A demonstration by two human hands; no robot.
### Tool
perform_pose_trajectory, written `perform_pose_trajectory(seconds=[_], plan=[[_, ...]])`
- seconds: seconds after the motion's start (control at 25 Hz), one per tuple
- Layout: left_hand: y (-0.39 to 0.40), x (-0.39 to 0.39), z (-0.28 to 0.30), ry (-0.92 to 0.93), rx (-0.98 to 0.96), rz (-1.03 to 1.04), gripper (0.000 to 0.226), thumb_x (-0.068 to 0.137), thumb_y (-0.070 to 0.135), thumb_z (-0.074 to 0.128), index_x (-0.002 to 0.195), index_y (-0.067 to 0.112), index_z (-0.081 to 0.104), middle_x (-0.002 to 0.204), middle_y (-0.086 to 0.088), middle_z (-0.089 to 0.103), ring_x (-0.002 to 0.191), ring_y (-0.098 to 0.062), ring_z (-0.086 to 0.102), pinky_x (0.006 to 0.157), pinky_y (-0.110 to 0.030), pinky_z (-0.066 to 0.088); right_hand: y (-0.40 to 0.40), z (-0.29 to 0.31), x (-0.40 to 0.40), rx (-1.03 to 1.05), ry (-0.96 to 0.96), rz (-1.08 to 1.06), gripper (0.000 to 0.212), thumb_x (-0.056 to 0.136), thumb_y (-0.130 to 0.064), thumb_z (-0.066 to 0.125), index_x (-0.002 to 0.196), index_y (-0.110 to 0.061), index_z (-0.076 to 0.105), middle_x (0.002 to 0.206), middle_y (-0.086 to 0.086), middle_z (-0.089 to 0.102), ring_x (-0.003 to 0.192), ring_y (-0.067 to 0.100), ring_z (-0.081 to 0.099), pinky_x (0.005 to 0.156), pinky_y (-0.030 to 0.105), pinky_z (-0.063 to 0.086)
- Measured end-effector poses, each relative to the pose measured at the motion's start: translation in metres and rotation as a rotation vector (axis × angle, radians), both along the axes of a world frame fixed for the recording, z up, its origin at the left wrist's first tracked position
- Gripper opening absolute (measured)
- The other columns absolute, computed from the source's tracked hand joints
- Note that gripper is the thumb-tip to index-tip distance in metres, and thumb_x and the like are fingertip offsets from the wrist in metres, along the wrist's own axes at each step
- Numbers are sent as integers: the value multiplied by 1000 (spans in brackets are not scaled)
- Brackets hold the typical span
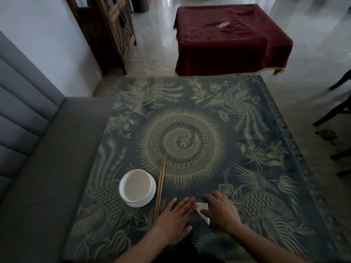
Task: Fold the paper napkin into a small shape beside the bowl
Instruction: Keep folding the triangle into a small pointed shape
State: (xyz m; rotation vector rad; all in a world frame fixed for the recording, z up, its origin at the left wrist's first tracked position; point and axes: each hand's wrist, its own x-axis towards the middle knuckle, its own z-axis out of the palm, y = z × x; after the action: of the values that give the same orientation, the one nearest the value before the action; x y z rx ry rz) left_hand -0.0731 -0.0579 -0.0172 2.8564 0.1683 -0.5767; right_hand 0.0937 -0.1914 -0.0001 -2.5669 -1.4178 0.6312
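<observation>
White paper napkin (202, 209), 1 item, already reduced to a small pointed wedge, lying flat on the patterned surface (266, 130) near its front edge, right of the 2 chopsticks (160, 186) and the white bowl (137, 187), close to both but touching neither. We log our left hand (175, 219) spread flat, fingertips at the napkin's left edge, gripping nothing; our right hand (221, 209) flat too, fingers and thumb pressing the wedge's right side down. Step in hand, as we judge it: creasing a late fold. Next move calls for 1 hand to pin the wedge while the other lifts a free corner and folds it over, edges kept aligned, then pressed firmly.
</observation>
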Motion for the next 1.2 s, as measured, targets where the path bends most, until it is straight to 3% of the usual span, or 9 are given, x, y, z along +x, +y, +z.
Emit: perform_pose_trajectory(seconds=[0.24, 0.44, 0.64, 0.72, 0.8, 0.92, 1.0, 1.08, 1.2], plan=[[-1, 1, 1, 7, -9, 6, 70, 100, 44, 30, 154, 22, -9, 160, 6, -19, 145, -11, -19, 117, -44, -12, 19, -5, -5, -151, 85, -98, 29, 79, -45, 64, 97, -29, 49, 105, -6, 53, 103, 16, 52, 78, 31, 43], [0, -1, -1, -10, -4, -1, 70, 100, 44, 30, 154, 21, -9, 160, 6, -20, 146, -12, -18, 118, -45, -8, 26, -3, 3, -190, 242, -189, 14, 78, -40, 60, 82, -27, 60, 92, -5, 62, 86, 13, 60, 68, 29, 47], [1, 0, -4, -46, -84, 53, 73, 99, 43, 36, 154, 23, -7, 160, 6, -19, 146, -12, -16, 119, -41, -6, 23, 3, 13, -223, 247, -191, 11, 79, -37, 66, 85, -30, 71, 83, -11, 68, 78, 6, 62, 66, 26, 50], [3, 1, -4, -133, -229, 239, 74, 97, 43, 44, 155, 25, 2, 162, 6, -8, 147, -11, -6, 119, -33, 2, 23, 6, 16, -196, 297, -242, 6, 78, -35, 69, 80, -31, 72, 79, -11, 70, 75, 5, 63, 66, 26, 53], [5, 3, -2, -272, -429, 543, 69, 94, 39, 55, 153, 21, 23, 159, 3, 22, 145, -12, 19, 116, -26, 17, 25, 8, 19, -108, 397, -317, 6, 79, -31, 74, 73, -31, 72, 74, -11, 70, 69, 2, 64, 63, 23, 52], [12, 13, 4, -371, -612, 899, 45, 89, 33, 69, 131, 19, 59, 122, 5, 62, 110, -7, 57, 94, -17, 41, 32, 15, 18, 43, 590, -437, 6, 80, -26, 79, 75, -27, 76, 63, -11, 69, 53, -1, 58, 50, 16, 45], [18, 19, 6, -357, -790, 1009, 31, 87, 33, 72, 116, 22, 68, 106, 7, 71, 96, -3, 64, 89, -22, 49, 38, 20, 13, 126, 713, -479, 2, 80, -22, 79, 79, -22, 77, 61, -8, 70, 47, -1, 55, 44, 15, 42], [23, 20, 5, -363, -935, 1063, 18, 88, 31, 72, 105, 27, 69, 100, 5, 74, 92, -8, 68, 88, -37, 54, 44, 24, 9, 164, 771, -479, 1, 81, -21, 78, 80, -20, 77, 64, -5, 72, 48, -1, 56, 45, 14, 42], [26, 17, 1, -377, -1007, 1105, 12, 86, 22, 75, 97, 22, 72, 96, -3, 75, 90, -17, 69, 87, -45, 54, 53, 25, 3, 195, 795, -508, 4, 83, -20, 77, 79, -19, 76, 65, -1, 71, 50, 3, 57, 45, 17, 43]])
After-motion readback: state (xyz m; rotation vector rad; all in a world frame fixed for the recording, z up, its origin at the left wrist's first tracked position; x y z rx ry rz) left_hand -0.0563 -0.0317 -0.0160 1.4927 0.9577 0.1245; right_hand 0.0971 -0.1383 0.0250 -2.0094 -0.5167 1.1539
